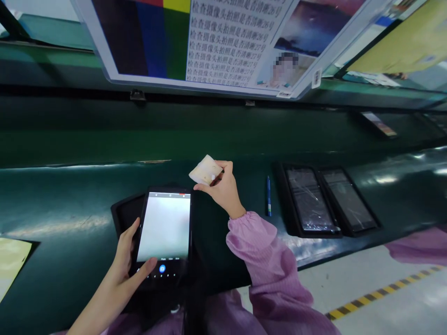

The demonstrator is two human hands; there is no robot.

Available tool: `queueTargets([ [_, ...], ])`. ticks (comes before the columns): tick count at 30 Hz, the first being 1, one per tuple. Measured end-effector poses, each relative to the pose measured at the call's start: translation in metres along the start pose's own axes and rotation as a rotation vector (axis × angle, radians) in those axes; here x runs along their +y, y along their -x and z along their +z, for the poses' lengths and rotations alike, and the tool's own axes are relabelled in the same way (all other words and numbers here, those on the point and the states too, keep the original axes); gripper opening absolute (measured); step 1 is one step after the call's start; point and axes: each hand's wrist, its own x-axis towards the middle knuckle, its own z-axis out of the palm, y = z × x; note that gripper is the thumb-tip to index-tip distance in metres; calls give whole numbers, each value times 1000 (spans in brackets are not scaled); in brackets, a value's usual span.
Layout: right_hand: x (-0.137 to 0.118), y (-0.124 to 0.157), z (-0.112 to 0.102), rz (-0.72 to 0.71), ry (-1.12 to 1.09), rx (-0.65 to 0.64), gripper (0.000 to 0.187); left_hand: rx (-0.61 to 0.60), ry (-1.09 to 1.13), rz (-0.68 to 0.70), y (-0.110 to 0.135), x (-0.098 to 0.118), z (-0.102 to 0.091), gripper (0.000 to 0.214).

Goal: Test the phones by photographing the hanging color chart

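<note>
Nearest: clamped in the left hand (127, 267), a tablet (164, 228), with thumb over the lower bezel and fingers at the left edge; above a black tray (125, 210), contact unclear. Probably stiff, fairly light, slick on the glass, breakable if dropped; best taken by the side edges or lower bezel, clear of the lit screen.

Just beyond the tablet's top right corner: pinched between thumb and fingers of the right hand (223, 190), a pale pad (205, 170). Likely soft, very light, safe to squeeze; best held by one end, as here.

Farther right, on the green bench (70, 197): a blue pen (268, 195), then film-covered tablets (310, 200) in black holders (289, 218).

Farthest: a board (223, 46) with colour blocks and printed characters.
</note>
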Motion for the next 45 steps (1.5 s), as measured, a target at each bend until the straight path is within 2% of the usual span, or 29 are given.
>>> queueTargets([
  [6,-2,3,4,-67,-31,-67,71,7,-60,41,-2,-7,-4,82],
  [21,-11,7,8,-277,105,-165,51,25,-128,76,1,-1,-2,82],
  [30,-12,7,10,-394,133,-144,20,41,-165,147,-2,-4,1,88],
  [39,-15,8,11,-453,144,-144,22,27,-247,170,-1,-6,-2,95],
  [45,-12,7,13,-476,145,-133,25,79,-305,169,-2,-11,-2,106],
])
